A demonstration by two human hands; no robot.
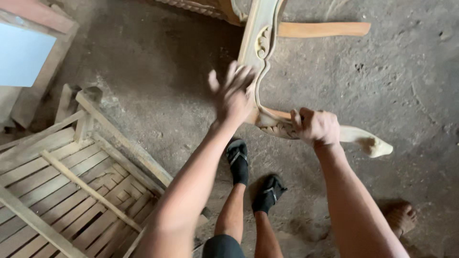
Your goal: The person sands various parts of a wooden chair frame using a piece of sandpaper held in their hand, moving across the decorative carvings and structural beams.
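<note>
Nearest the viewer, the person's two bare forearms reach out over a dusty grey concrete floor [397,71]; below them stand the person's legs in black sandals [237,160], and another bare foot [400,217] rests on the floor at lower right, its owner out of view; to the lower left lies a slatted wooden panel [62,191] of pale battens, laid flat, with a diagonal rail across it. Further out, the right hand [315,126] is clenched round the lower curve of a carved wooden furniture frame [260,43], fingers wrapped over the carved section where the piece bends; just beyond that grip a pale tapered leg end [368,142] juts to the right, held above the floor. The left hand [233,93] is blurred, fingers spread and loose, lying against the upright rail of the same frame just below an oval carved ornament; whether it presses or merely brushes the wood cannot be told. The frame itself stands between the two hands and runs up toward the top edge, unfinished light wood throughout; a plain orange-brown wooden bar [324,29] projects from it to the right at the far end. At far upper left a flat pale blue-white board [21,55] in a reddish timber surround leans at the edge of view; it bears no visible marking.
</note>
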